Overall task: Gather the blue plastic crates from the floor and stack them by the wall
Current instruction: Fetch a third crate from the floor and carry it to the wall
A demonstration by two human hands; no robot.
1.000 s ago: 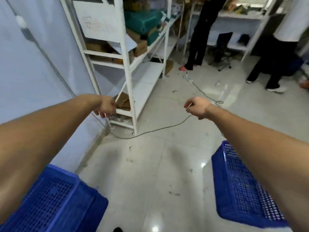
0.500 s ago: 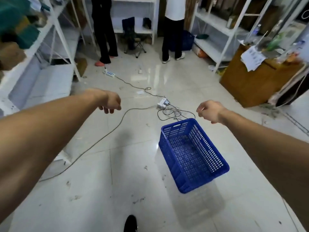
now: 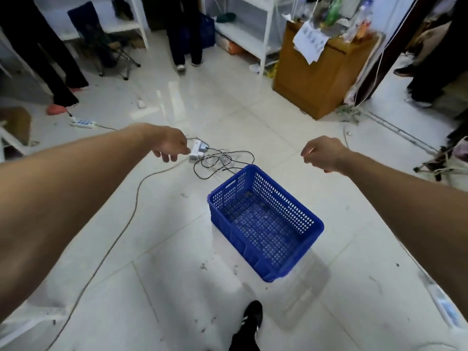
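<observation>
On the white tiled floor (image 3: 177,102), we judge the empty blue perforated plastic crate (image 3: 263,221) light and rigid, best gripped at its end handle slots, our left hand (image 3: 169,145) and right hand (image 3: 323,153) loosely curled, holding nothing.

I see one blue plastic crate (image 3: 266,221) in view, rectangular with perforated mesh walls and floor and a slot handle in its far short end. It's upright, mouth up, empty, sitting flat on the white tile floor (image 3: 177,262), turned diagonally to the tile lines. Its far corner lies just beside a tangle of cable (image 3: 222,160).
</observation>
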